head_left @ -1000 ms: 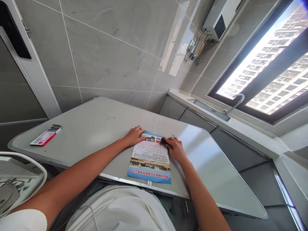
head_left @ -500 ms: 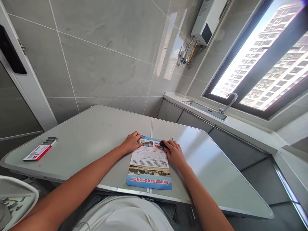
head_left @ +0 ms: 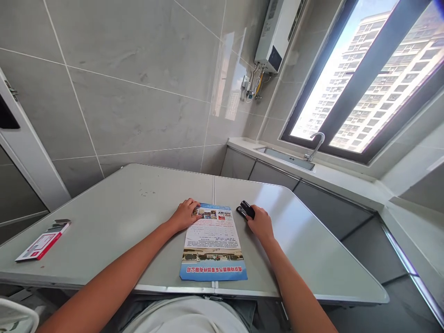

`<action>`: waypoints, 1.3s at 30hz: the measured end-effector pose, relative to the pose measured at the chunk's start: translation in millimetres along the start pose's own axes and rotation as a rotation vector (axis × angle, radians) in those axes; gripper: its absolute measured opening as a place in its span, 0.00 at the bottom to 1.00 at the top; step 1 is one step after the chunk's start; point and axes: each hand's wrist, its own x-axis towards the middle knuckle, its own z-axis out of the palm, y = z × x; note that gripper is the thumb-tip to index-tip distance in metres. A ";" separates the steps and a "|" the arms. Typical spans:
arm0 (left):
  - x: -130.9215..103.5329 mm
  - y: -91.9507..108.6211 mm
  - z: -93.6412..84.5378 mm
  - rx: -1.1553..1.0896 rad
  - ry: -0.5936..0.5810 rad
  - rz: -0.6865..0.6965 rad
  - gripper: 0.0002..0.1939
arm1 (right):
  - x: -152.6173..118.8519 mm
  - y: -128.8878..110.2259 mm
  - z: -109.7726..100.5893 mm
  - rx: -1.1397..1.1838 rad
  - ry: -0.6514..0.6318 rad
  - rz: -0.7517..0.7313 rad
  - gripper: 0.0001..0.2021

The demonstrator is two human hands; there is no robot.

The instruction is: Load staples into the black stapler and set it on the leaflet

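A printed flyer [head_left: 214,240] with blue bands, small photos and text lies on the table, upside down to my view. My left hand [head_left: 183,215] holds its upper left corner, thumb on the sheet and fingers at the edge. My right hand [head_left: 260,224] grips a black stapler [head_left: 246,209] just to the right of the flyer, apart from it. The stapler's two arms are spread and point up and left. My right fingers are partly hidden behind the hand.
The pale folding table [head_left: 145,236] has a seam down its middle. A red and white box [head_left: 43,241] lies at its left. Small dark bits [head_left: 147,192] are scattered farther back. Beyond the table's right side runs a counter [head_left: 333,189] with a sink and faucet [head_left: 316,145].
My right hand has moved right with the stapler, off the flyer's top edge, and the stapler is now in plain sight. My left hand stays at the corner. The camera view has shifted slightly.
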 end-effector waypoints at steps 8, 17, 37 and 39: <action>-1.0 -1.4 5.2 0.008 0.021 0.006 0.09 | -22.4 -47.3 10.0 0.455 -0.093 -0.465 0.15; 1.3 -7.8 13.1 -0.075 0.133 0.011 0.13 | -35.1 -70.3 15.2 0.428 -0.485 -0.709 0.16; -8.2 2.8 9.7 -0.052 0.064 -0.071 0.11 | -56.9 80.0 -23.4 0.378 -0.640 -0.076 0.41; -8.4 3.2 8.8 -0.048 0.062 -0.071 0.12 | -58.6 81.0 -23.2 0.387 -0.634 -0.074 0.41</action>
